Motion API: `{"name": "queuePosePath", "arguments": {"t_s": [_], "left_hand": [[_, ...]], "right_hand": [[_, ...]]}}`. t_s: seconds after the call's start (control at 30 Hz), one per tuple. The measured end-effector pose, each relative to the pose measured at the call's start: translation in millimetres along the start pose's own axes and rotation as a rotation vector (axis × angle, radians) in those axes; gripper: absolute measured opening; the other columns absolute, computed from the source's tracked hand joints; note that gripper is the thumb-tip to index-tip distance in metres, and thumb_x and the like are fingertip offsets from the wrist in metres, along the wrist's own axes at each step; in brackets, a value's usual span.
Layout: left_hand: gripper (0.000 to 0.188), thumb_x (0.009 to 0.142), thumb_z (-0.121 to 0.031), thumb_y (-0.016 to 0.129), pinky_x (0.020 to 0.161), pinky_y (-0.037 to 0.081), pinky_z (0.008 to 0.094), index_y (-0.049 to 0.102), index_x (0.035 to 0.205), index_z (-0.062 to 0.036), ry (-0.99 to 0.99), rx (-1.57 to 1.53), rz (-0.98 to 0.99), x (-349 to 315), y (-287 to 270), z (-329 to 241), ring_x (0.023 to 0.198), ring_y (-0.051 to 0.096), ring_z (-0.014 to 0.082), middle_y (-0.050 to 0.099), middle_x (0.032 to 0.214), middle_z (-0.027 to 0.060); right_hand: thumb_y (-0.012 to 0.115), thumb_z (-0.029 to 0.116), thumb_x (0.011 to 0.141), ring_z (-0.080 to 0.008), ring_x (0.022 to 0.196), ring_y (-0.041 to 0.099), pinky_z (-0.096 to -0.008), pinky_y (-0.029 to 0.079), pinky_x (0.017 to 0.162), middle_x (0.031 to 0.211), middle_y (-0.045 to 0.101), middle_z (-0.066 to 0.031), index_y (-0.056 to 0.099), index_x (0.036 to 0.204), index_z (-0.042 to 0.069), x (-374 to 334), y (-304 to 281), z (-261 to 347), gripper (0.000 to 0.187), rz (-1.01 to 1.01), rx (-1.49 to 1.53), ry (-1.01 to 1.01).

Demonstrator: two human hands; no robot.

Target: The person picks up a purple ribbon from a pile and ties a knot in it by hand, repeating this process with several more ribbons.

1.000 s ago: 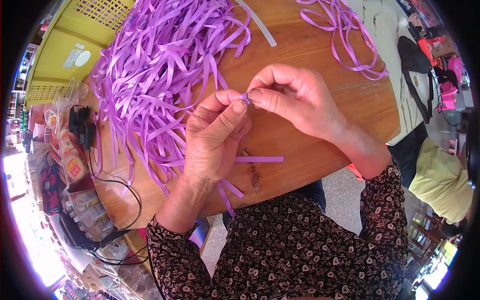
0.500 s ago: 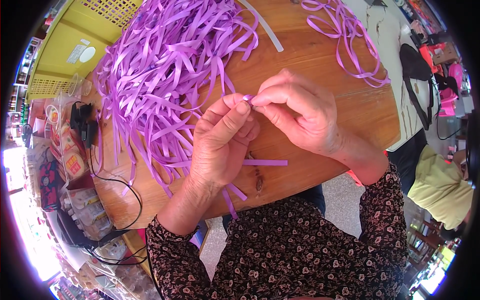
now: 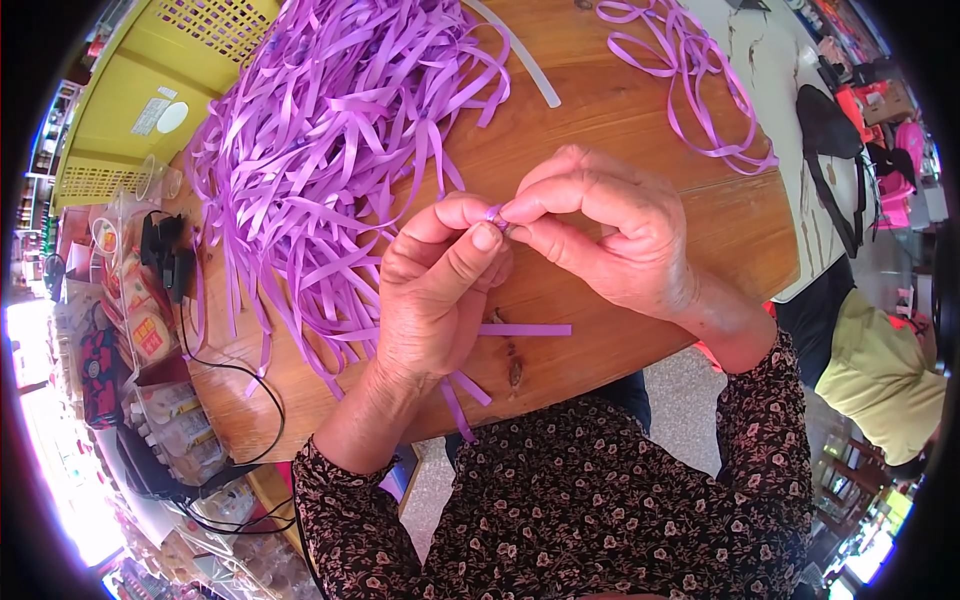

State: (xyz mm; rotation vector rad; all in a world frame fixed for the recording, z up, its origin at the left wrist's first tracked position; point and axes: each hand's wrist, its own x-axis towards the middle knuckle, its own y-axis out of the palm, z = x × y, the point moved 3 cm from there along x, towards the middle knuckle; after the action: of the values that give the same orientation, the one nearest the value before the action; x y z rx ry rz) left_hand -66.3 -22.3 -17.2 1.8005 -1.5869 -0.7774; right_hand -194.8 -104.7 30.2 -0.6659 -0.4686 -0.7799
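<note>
My left hand [image 3: 435, 275] pinches a small loop of purple ribbon [image 3: 494, 214] between thumb and forefinger. From the right, my right hand [image 3: 610, 225] meets it, thumb and forefinger closed at the loop's edge. A small part there is too tiny to make out. Ribbon ends stick out below and beside the left hand, over the table edge. Behind the left hand lies a big tangled heap of purple ribbons [image 3: 330, 130] on the wooden table [image 3: 600, 110].
A looser bunch of purple ribbon [image 3: 690, 100] lies at the far right of the table. A pale flat strip [image 3: 525, 62] rests at the back. The yellow plastic crate [image 3: 190, 60] stands far left, with a black cable [image 3: 283, 405] below it. A black bag [image 3: 828, 130] sits right.
Both hands have stayed together at the ribbon loop. The right hand has shifted slightly to the right and turned a little; the left has moved slightly left.
</note>
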Motion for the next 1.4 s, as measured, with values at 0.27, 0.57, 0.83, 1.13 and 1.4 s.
{"name": "queuePosePath", "arguments": {"t_s": [0.27,0.57,0.83,1.13,1.4], "left_hand": [[0.011,0.089,-0.001,0.059,0.056,0.034,0.0208,0.062,0.099,-0.0018,0.012,0.086,-0.069,-1,4,-1,0.063,0.042,0.0062,0.057,0.079,-0.0011],[0.011,0.088,0.001,0.059,0.064,0.04,0.0193,0.062,0.099,-0.0015,-0.065,0.075,-0.052,0,-2,0,0.071,0.05,0.006,0.061,0.087,0.0006],[0.015,0.086,0.005,0.059,0.082,0.046,0.0207,0.061,0.1,-0.0011,0.0,0.136,0.068,-2,2,-7,0.09,0.058,0.0083,0.063,0.095,0.0032],[0.012,0.087,0.003,0.06,0.076,0.044,0.0189,0.061,0.098,-0.0011,-0.038,0.074,0.035,-1,-3,-6,0.084,0.055,0.006,0.061,0.092,0.0004],[0.009,0.088,0.001,0.06,0.074,0.043,0.0168,0.061,0.097,-0.0003,0.059,0.429,-0.192,-3,4,-12,0.082,0.053,0.0039,0.061,0.09,-0.0007]], "right_hand": [[0.07,-0.009,0.07,-0.0163,0.067,0.059,-0.0258,0.047,0.055,0.08,0.061,-0.0062,0.065,0.086,0.002,-1,-2,1,0.02,-0.005,-0.144,-0.145],[0.067,-0.012,0.069,-0.0148,0.067,0.055,-0.0248,0.044,0.056,0.077,0.059,-0.0055,0.061,0.081,0.002,-3,-3,-2,0.02,0.015,-0.044,-0.073],[0.062,-0.012,0.076,-0.0079,0.077,0.053,-0.0205,0.043,0.064,0.088,0.057,-0.0038,0.059,0.085,-0.001,-8,-4,-11,0.014,0.057,0.64,0.529],[0.062,-0.007,0.082,-0.0078,0.079,0.054,-0.0207,0.045,0.066,0.089,0.056,-0.0029,0.059,0.088,-0.001,-8,-6,-11,0.009,0.046,0.496,0.472],[0.071,0.006,0.072,-0.0225,0.082,0.059,-0.03,0.045,0.073,0.103,0.063,-0.0117,0.067,0.098,0.003,5,-16,26,0.026,0.05,-0.447,-0.341]]}}
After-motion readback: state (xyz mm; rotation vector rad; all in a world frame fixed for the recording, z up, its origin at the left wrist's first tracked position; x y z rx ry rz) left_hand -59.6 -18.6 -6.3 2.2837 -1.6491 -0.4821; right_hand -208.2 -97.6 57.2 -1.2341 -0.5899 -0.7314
